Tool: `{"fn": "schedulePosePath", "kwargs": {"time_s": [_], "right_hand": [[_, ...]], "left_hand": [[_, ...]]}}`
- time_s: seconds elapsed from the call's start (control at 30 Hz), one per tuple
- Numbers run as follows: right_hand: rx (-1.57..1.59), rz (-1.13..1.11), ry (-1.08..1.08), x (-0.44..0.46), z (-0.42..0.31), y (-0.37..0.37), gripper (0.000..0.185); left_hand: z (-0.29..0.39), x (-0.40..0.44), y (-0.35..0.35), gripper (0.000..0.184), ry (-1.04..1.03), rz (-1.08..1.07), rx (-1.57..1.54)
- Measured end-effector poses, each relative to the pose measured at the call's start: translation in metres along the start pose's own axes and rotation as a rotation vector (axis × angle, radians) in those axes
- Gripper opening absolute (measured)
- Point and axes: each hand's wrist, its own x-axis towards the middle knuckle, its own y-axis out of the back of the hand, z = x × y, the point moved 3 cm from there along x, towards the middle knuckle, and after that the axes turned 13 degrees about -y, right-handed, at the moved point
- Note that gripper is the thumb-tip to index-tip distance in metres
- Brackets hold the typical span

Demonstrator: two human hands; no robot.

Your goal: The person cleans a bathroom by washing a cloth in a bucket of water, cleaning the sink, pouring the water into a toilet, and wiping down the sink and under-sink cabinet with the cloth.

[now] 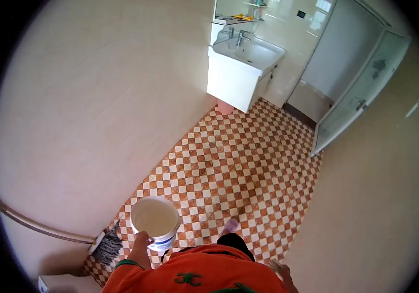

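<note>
Near the mop (pixel 107 248), at the person's left, is the white bucket (pixel 164 240), its rim gripped by the left hand (pixel 143 239); floor contact cannot be determined. The right hand (pixel 280 270) hangs loosely open, apparently unladen. Step in hand, as judged: bucket handling. Next move calls for a level rim.

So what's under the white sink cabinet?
Under the cabinet, part of a pink object shows on the checkered floor; the cabinet hides its upper part and anything farther back.
</note>
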Motion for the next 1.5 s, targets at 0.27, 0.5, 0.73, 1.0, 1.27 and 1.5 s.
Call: {"fn": "schedulePosePath", "kwargs": {"time_s": [0.27, 0.5, 0.73, 1.0, 1.27, 1.5], "right_hand": [[0.265, -0.076, 0.094, 0.226, -0.205, 0.269, 0.025], [0.342, 0.100, 0.597, 0.412, -0.425, 0.429, 0.032], [0.342, 0.245, 0.858, 0.489, -0.644, 0.601, 0.032], [0.084, 0.796, 1.004, 0.632, -0.802, 0.619, 0.034], [-0.319, 0.799, 1.207, 0.724, -0.848, 0.534, 0.049], [-0.494, 0.789, 1.566, 0.722, -1.003, 0.514, 0.022]], "left_hand": [[0.006, -0.098, -0.064, 0.032, -0.034, -0.101, -0.457], [0.004, -0.063, -0.105, 0.036, -0.155, -0.030, -0.135], [0.068, 0.006, -0.208, 0.036, 0.167, 0.316, -0.265], [0.227, 0.034, -0.343, 0.021, 0.060, 0.332, -0.282], [0.305, 0.010, -0.436, 0.031, -0.047, 0.343, -0.431], [0.315, -0.008, -0.526, 0.038, -0.049, 0.572, -0.466]]}}
